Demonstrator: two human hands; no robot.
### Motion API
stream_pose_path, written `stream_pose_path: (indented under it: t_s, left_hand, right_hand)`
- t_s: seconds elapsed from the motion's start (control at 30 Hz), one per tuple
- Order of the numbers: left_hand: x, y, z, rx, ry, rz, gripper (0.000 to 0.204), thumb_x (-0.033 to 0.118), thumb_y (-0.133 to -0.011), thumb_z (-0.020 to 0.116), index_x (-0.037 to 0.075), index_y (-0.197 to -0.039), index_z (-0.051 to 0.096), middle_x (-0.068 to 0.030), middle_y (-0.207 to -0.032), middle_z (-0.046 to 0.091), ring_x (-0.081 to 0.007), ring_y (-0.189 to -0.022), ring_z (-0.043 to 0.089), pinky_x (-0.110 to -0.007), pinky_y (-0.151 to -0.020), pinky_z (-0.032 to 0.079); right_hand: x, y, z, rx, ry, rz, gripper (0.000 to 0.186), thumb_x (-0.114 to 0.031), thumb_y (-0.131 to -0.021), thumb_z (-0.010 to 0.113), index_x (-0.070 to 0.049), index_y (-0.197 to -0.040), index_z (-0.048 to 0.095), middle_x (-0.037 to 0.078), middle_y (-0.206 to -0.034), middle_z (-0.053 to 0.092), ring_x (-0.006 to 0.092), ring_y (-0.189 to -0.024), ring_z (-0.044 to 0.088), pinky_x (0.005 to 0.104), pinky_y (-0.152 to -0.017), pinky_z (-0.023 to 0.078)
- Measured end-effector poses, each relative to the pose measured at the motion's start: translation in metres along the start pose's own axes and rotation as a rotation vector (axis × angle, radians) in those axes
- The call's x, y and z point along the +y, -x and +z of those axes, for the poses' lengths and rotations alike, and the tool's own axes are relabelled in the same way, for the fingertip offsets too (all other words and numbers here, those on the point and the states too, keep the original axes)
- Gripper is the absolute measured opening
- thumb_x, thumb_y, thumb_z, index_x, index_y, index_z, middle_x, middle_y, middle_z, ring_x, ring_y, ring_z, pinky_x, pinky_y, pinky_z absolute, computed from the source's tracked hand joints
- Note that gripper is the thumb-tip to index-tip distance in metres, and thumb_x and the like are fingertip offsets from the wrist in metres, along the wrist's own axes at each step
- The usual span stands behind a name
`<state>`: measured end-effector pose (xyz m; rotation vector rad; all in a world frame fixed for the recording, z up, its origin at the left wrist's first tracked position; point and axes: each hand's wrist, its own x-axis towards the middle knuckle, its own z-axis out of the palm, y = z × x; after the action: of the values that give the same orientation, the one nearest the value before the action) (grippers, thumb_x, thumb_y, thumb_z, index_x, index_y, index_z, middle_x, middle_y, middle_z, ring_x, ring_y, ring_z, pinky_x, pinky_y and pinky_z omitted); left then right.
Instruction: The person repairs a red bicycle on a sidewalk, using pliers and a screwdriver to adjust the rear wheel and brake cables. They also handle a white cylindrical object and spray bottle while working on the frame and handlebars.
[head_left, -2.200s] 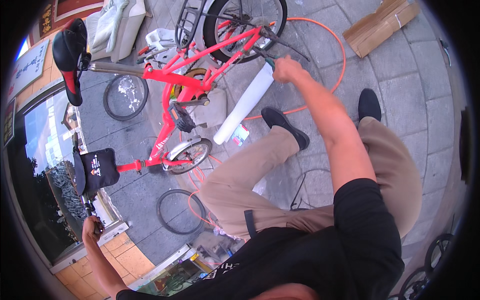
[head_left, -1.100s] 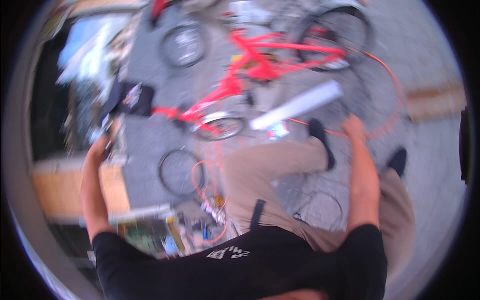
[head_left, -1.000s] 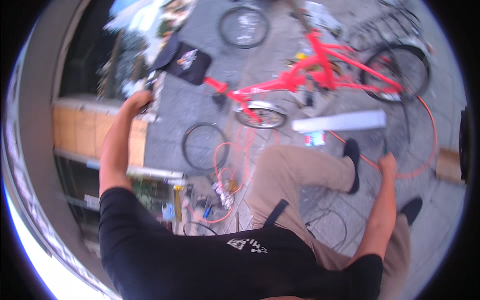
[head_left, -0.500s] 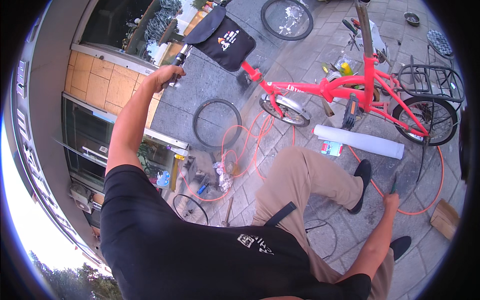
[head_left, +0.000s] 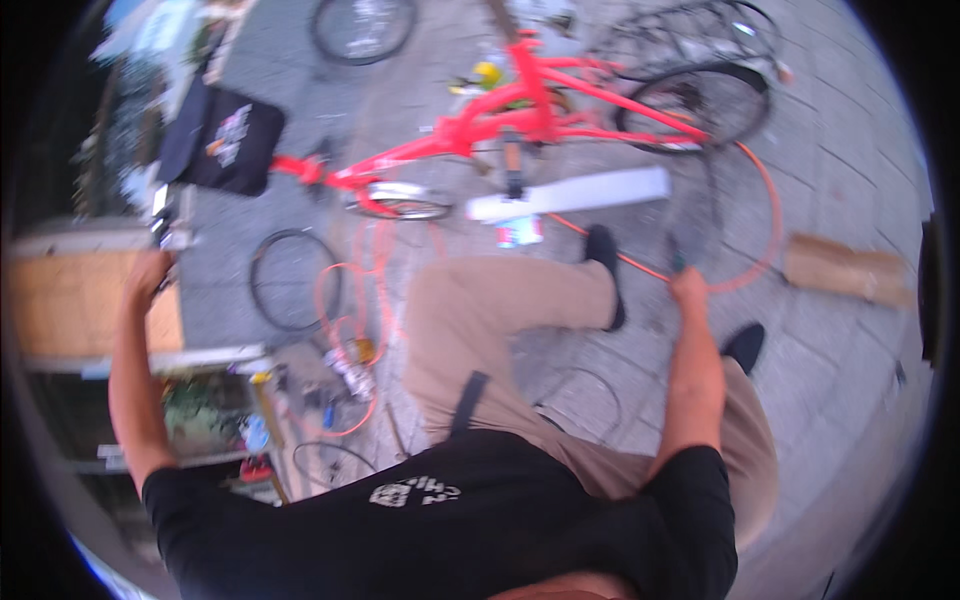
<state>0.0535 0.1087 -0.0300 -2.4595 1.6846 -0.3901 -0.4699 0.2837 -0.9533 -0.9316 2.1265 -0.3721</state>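
Note:
My left hand point(head_left: 152, 270) is closed round the handlebar of a red folding bicycle point(head_left: 541, 105), at the far left of the picture; a black bag point(head_left: 220, 138) hangs on the bar just beyond it. My right hand point(head_left: 688, 282) grips a slim green-handled tool point(head_left: 678, 258), blurred, held over the paving beside my dark shoe point(head_left: 605, 280), apart from the bicycle. The rear wheel point(head_left: 740, 110) with its black rack is farther off. A white roll point(head_left: 570, 194) lies between my legs and the frame, with a small printed card point(head_left: 519, 232) beside it.
An orange hose point(head_left: 770, 250) loops over the pavement. Loose tyres point(head_left: 255, 275) lie near the shopfront, along with scattered tools and crumpled material point(head_left: 355, 375). Flattened cardboard point(head_left: 845, 270) is at the right. A glass window with a wooden panel point(head_left: 85, 300) runs along the left.
My right hand has dropped from the rear axle toward me with the tool still in it. My left hand stays on the handlebar. My view has swung about, shifting the whole scene.

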Motion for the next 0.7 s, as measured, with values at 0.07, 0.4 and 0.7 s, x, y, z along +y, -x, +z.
stream_pose_path:
  t_s: [0.07,0.4,0.7]
  left_hand:
    - [-0.011,0.018,0.004,0.045,0.009,-0.073,0.018,0.024,-0.086,0.060,0.008,-0.078,0.059,-0.0050,-0.064,0.054,-0.0171,-0.051,0.055,-0.036,-0.044,0.036]
    - [-0.062,0.073,0.075,0.102,0.274,0.025,0.004,0.010,-0.081,0.055,0.007,-0.081,0.052,-0.0009,-0.071,0.046,-0.0138,-0.064,0.045,-0.035,-0.059,0.038]
    - [-0.097,0.154,0.133,0.116,0.395,-0.019,0.023,0.006,-0.084,0.056,-0.003,-0.105,0.060,-0.0041,-0.083,0.053,-0.0170,-0.078,0.049,-0.032,-0.075,0.044]
  right_hand:
    - [-0.014,0.015,-0.033,-0.103,-0.029,0.145,0.041,-0.023,-0.094,0.058,-0.004,-0.129,0.070,0.025,-0.136,0.066,0.0401,-0.125,0.066,0.0524,-0.106,0.053]
    - [-0.136,-0.020,-0.215,0.520,-0.538,-0.260,0.041,-0.025,-0.094,0.060,0.002,-0.124,0.069,0.031,-0.123,0.069,0.0472,-0.116,0.067,0.0512,-0.099,0.054]
    - [-0.176,-0.103,-0.218,0.689,-0.398,-0.496,0.049,-0.037,-0.092,0.071,-0.002,-0.125,0.067,0.024,-0.127,0.070,0.0466,-0.122,0.063,0.0500,-0.103,0.050]
